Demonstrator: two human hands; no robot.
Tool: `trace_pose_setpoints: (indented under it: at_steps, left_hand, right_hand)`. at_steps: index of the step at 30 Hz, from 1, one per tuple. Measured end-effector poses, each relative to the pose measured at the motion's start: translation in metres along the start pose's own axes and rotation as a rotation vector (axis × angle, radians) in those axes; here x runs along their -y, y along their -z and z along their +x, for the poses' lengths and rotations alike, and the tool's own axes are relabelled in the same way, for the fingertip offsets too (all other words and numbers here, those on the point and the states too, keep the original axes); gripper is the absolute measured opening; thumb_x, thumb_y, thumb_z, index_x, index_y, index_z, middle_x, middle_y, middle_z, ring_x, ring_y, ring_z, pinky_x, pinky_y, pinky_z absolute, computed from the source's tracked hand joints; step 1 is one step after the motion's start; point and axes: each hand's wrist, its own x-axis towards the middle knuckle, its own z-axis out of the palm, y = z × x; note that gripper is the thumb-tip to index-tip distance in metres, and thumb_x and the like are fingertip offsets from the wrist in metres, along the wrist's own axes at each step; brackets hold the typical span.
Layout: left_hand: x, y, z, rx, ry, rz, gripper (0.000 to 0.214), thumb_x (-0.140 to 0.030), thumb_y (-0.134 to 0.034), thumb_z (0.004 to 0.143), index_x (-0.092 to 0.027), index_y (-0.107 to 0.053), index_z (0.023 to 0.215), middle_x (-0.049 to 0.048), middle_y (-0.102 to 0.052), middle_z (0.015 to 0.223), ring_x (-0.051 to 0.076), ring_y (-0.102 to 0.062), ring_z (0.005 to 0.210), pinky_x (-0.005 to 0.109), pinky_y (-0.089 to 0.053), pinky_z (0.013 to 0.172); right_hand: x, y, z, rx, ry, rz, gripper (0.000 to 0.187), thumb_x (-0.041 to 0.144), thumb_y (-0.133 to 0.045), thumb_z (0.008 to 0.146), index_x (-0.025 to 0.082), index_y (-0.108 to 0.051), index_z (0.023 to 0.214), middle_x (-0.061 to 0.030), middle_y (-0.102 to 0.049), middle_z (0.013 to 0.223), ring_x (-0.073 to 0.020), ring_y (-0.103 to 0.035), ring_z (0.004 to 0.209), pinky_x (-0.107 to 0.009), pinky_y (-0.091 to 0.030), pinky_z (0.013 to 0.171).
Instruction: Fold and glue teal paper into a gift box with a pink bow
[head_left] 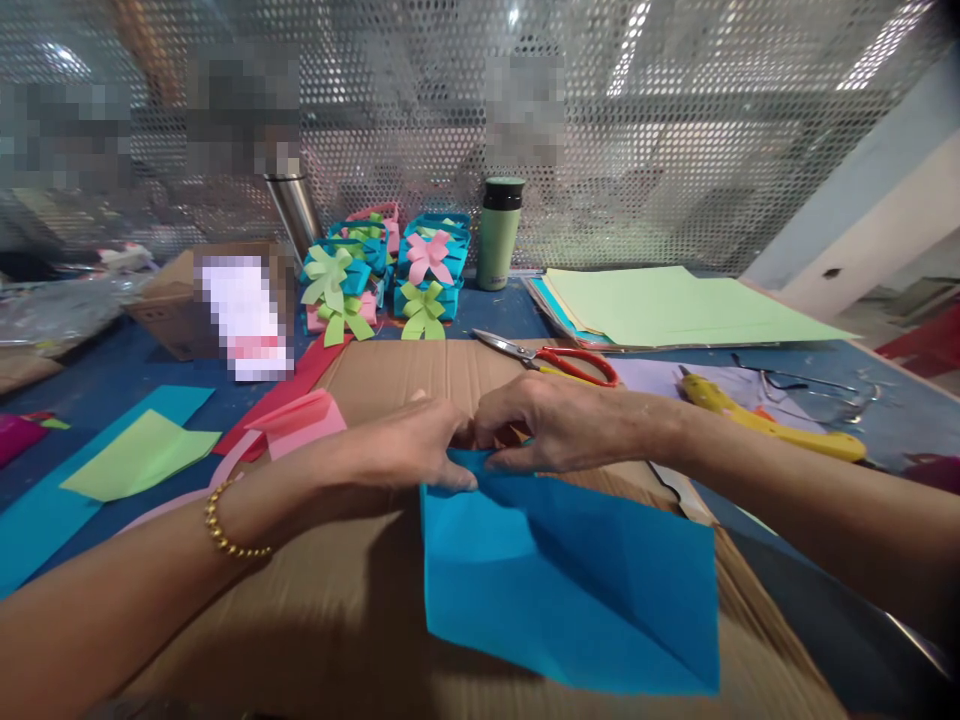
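A sheet of blue paper with crease lines hangs over the cardboard, its near edge toward me. Both hands grip its far edge close together. My left hand pinches the upper left part, thumb on top of the paper. Right beside it, my right hand has curled fingers and a thumb pressed on the same edge. The fingertips of both hands are partly hidden. Red-handled scissors lie just beyond my right hand. Folded pink paper rests near my left forearm.
Finished paper baskets with bows stand at the back, beside a green bottle and a steel flask. Green paper sheets are stacked back right. A yellow glue gun and glasses lie right. A cardboard box stands left.
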Motion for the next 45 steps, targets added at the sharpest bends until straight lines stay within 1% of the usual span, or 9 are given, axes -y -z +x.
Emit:
trace_pose_setpoints:
  at_steps: [5,9,14,17,20,22,28,35,45]
  left_hand:
    - [-0.007,0.005,-0.003,0.012,-0.069,0.057,0.014,-0.032,-0.062,0.081,-0.018,-0.065,0.08,-0.0001,-0.062,0.076,0.017,-0.054,0.074,0.034,-0.033,0.076]
    - [-0.007,0.006,-0.003,0.04,-0.059,0.076,0.015,-0.032,-0.062,0.08,-0.018,-0.066,0.075,-0.0001,-0.061,0.07,0.017,-0.053,0.071,0.035,-0.032,0.072]
    - [-0.009,0.006,-0.004,0.035,-0.06,0.079,0.013,-0.031,-0.063,0.079,-0.019,-0.065,0.077,-0.0014,-0.061,0.067,0.017,-0.053,0.068,0.035,-0.034,0.073]
    - [-0.008,0.007,-0.004,0.04,-0.027,0.066,0.014,-0.033,-0.065,0.078,-0.019,-0.066,0.076,-0.0001,-0.062,0.066,0.018,-0.054,0.069,0.034,-0.034,0.069]
    - [-0.005,0.007,-0.002,0.037,-0.099,0.006,0.015,-0.034,-0.066,0.079,-0.021,-0.07,0.084,-0.0003,-0.069,0.075,0.017,-0.056,0.072,0.034,-0.036,0.074]
    - [-0.002,0.006,0.0,0.039,-0.1,-0.017,0.017,-0.035,-0.066,0.079,-0.021,-0.07,0.087,-0.0001,-0.07,0.077,0.016,-0.055,0.07,0.033,-0.036,0.071]
    - [-0.004,0.006,-0.001,0.045,0.011,0.044,0.027,-0.042,-0.065,0.076,-0.02,-0.053,0.065,0.0001,-0.054,0.06,0.018,-0.052,0.066,0.03,-0.03,0.054]
    - [-0.01,0.014,-0.004,0.111,0.14,0.065,0.025,-0.042,-0.065,0.072,-0.02,-0.053,0.074,0.0012,-0.057,0.073,0.018,-0.055,0.068,0.028,-0.033,0.051]
    - [-0.009,0.013,-0.006,0.103,0.026,-0.025,0.01,-0.028,-0.061,0.07,-0.019,-0.058,0.071,-0.0017,-0.058,0.065,0.013,-0.05,0.058,0.027,-0.031,0.05]
  right_hand:
    - [0.005,0.0,-0.001,-0.011,0.08,-0.1,0.007,0.012,-0.066,0.082,0.016,-0.072,0.082,0.0,-0.064,0.076,-0.0101,-0.054,0.066,-0.023,-0.034,0.059]
    - [0.008,-0.001,-0.001,0.0,0.109,-0.12,0.008,0.009,-0.065,0.082,0.015,-0.067,0.077,-0.0008,-0.065,0.078,-0.0106,-0.056,0.069,-0.024,-0.035,0.061]
    - [0.011,-0.001,0.0,0.026,0.033,-0.155,0.002,0.016,-0.068,0.082,0.016,-0.066,0.083,-0.0007,-0.066,0.079,-0.012,-0.057,0.069,-0.025,-0.035,0.063]
    - [0.016,0.001,0.002,0.069,-0.06,-0.171,0.009,0.02,-0.069,0.079,0.017,-0.066,0.087,-0.0003,-0.067,0.08,-0.0124,-0.057,0.068,-0.025,-0.034,0.061]
    - [0.022,0.004,0.004,0.112,-0.141,-0.198,0.012,0.027,-0.07,0.077,0.019,-0.065,0.084,0.0004,-0.066,0.076,-0.0124,-0.055,0.063,-0.025,-0.032,0.057]
    - [0.025,0.004,0.003,0.113,-0.172,-0.243,0.011,0.026,-0.067,0.077,0.02,-0.065,0.086,-0.0008,-0.067,0.077,-0.0139,-0.056,0.065,-0.026,-0.031,0.057]
    - [0.019,0.0,0.001,0.148,-0.198,-0.259,0.028,0.02,-0.061,0.079,0.02,-0.067,0.106,-0.0065,-0.073,0.099,-0.0206,-0.065,0.085,-0.027,-0.037,0.064]
    - [0.008,-0.004,0.001,0.144,-0.173,-0.293,0.023,0.02,-0.063,0.077,0.021,-0.066,0.1,-0.0042,-0.071,0.091,-0.0198,-0.064,0.079,-0.026,-0.036,0.061]
    - [0.028,0.002,0.002,0.194,-0.257,-0.264,0.019,0.014,-0.061,0.077,0.019,-0.066,0.095,-0.0028,-0.068,0.085,-0.016,-0.059,0.072,-0.025,-0.032,0.057]
